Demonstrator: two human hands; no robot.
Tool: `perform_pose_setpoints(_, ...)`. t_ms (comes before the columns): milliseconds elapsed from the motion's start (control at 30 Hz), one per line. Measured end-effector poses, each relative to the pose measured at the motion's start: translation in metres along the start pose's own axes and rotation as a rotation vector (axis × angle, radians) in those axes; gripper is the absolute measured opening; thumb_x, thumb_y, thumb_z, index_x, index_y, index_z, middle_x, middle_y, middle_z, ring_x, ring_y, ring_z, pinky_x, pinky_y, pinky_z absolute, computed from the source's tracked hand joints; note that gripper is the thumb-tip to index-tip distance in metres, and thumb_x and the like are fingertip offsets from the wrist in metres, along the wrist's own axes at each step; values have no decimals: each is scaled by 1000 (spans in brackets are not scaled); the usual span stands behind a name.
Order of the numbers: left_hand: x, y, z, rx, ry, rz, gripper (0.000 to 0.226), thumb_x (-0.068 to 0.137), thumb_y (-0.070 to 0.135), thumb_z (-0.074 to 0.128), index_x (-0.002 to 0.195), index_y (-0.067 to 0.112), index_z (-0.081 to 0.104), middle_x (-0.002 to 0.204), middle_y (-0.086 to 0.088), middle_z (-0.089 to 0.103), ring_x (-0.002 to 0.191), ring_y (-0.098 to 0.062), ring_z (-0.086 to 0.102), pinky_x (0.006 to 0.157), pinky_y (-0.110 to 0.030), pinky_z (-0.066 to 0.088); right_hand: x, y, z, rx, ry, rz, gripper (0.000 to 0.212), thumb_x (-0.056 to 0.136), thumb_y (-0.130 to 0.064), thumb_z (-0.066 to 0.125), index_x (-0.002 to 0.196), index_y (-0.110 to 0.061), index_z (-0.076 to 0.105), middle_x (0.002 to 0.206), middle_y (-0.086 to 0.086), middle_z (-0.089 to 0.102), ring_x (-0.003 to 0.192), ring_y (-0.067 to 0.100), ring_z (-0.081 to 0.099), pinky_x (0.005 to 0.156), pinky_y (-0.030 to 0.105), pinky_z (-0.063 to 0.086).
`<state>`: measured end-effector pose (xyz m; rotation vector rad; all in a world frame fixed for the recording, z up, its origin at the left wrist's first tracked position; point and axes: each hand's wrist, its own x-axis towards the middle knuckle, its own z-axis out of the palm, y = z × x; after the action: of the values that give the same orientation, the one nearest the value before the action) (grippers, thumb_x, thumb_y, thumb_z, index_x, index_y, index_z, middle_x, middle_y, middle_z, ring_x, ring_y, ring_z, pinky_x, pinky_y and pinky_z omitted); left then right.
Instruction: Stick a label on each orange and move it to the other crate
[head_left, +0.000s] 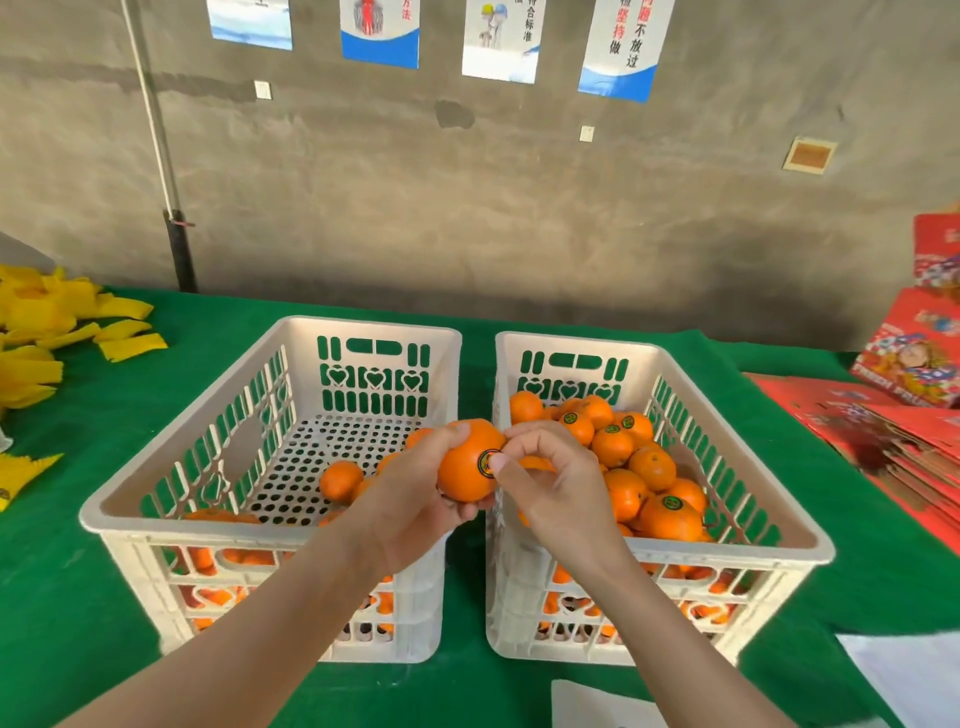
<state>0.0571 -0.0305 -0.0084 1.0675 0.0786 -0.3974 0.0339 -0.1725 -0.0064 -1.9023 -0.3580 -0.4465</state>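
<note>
My left hand (415, 499) grips an orange (465, 465) above the gap between two white crates. A round green label (487, 460) sits on the orange's right side, and the thumb of my right hand (550, 478) presses on it, the other fingers curled. The left crate (208, 441) holds a few unlabelled oranges (340, 480) on its perforated floor. The right crate (727, 441) is piled with several oranges (670, 517) that carry green labels.
The crates stand on a green cloth table (78, 597). Yellow foam nets (47, 338) lie at the far left. Red printed boxes (914, 364) and flat red cartons are stacked at the right. White sheets (909, 675) lie at the near right edge. A grey wall with posters stands behind.
</note>
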Motion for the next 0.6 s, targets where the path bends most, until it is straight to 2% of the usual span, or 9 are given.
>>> perform_pose_setpoints(100, 1, -5, 6, -9, -13, -21, 49, 81, 34, 63, 125, 17, 49, 109, -19, 59, 66, -23, 64, 48, -24, 48, -2, 4, -7, -57, 36, -26, 14, 81, -11, 71, 75, -17, 60, 95, -6, 58, 94, 3, 55, 78, 27, 51)
perform_pose_setpoints(167, 1, -7, 11, 9, -24, -17, 55, 74, 36, 64, 123, 17, 49, 103, -16, 61, 63, -21, 64, 47, -24, 48, -4, 4, -12, -81, 34, -43, 13, 80, -12, 73, 76, -16, 61, 93, -7, 58, 94, 5, 55, 80, 32, 52)
perform_pose_setpoints(233, 2, -7, 14, 63, -50, 5, 57, 76, 35, 62, 126, 13, 47, 95, -16, 62, 61, -20, 61, 48, -25, 47, -4, 5, -17, -105, 30, -46, 13, 78, -15, 75, 77, -15, 61, 92, -7, 58, 92, 5, 55, 81, 33, 51)
perform_pose_setpoints(333, 2, -8, 15, 123, -70, 18, 65, 68, 37, 64, 126, 13, 48, 93, -17, 65, 62, -21, 60, 55, -27, 49, -4, 6, -26, -98, 12, 77, 31, 72, -28, 79, 89, -28, 53, 92, -9, 59, 88, 4, 57, 75, 27, 52)
perform_pose_setpoints(433, 1, -13, 16, 137, -111, -11, 60, 66, 39, 63, 121, 18, 54, 92, -11, 72, 68, -20, 66, 60, -29, 52, -12, 13, -34, 31, -44, 195, 50, 68, -38, 80, 104, -39, 45, 103, -13, 57, 90, 0, 59, 69, 17, 51)
perform_pose_setpoints(533, 5, -24, 23, 123, -218, -13, 54, 76, 40, 60, 125, 18, 54, 107, -12, 71, 87, -22, 70, 70, -33, 56, -31, 23, -34, 78, -148, 152, 69, 66, -52, 74, 124, -49, 36, 120, -24, 47, 106, -9, 50, 80, 13, 49)
perform_pose_setpoints(600, 10, -30, 33, 157, -227, -6, 54, 79, 46, 58, 124, 16, 55, 107, -14, 70, 84, -21, 70, 74, -35, 57, -37, 32, -35, 9, -141, 110, 79, 66, -47, 76, 131, -47, 30, 122, -34, 40, 112, -7, 48, 88, 15, 47)
